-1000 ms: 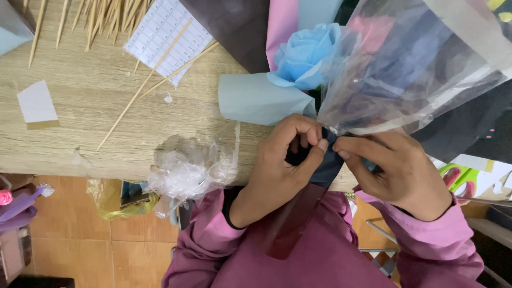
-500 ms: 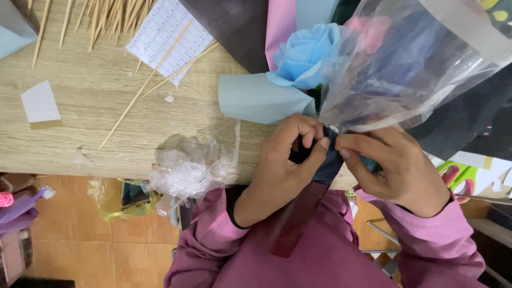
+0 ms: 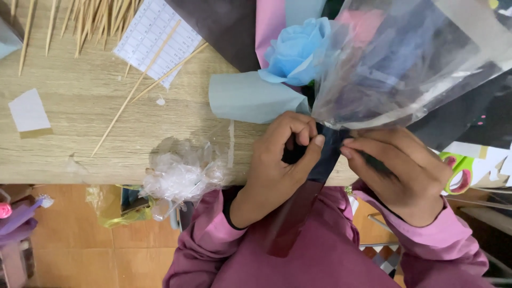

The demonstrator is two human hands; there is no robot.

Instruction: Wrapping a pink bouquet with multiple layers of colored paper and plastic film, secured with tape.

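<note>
left hand [image 3: 280, 160]: curling closed at the neck of the bouquet, thumb and fingertips pinching a dark strip of ribbon [image 3: 320, 160] against the stem bunch; clenched on it, not loose.
right hand [image 3: 402, 170]: gripping the same neck from the other side, fingers pressing into the dark ribbon just under the wrap; grasping, though what lies under the palm is hidden.
hands relation: fingertips nearly meeting, just beside each other at the table's near edge.
bouquet: lying across the table edge, head pointing away from the person, neck sitting between both hands.
blue paper rose [image 3: 296, 50]: sitting at the top of the bunch, touching the light blue paper cone [image 3: 250, 98] that is spreading out to its left.
clear cellophane wrap [image 3: 405, 58]: fanning out up and to the right, covering pink and dark blue shapes that are too blurred to name.
ribbon tail: hanging down from the left hand over the person's magenta sleeve and lap.
wooden table [image 3: 80, 133]: carrying everything.
crumpled clear plastic [image 3: 181, 173]: bunching at the table edge, near the left forearm, not touching the hand.
bamboo skewers [image 3: 90, 21]: lying scattered at top left, some over a printed white sheet [image 3: 154, 37].
white paper scrap [image 3: 29, 112]: lying far left, well apart from the hands.
green-handled scissors [image 3: 458, 170]: peeking out just beyond the right hand.
</note>
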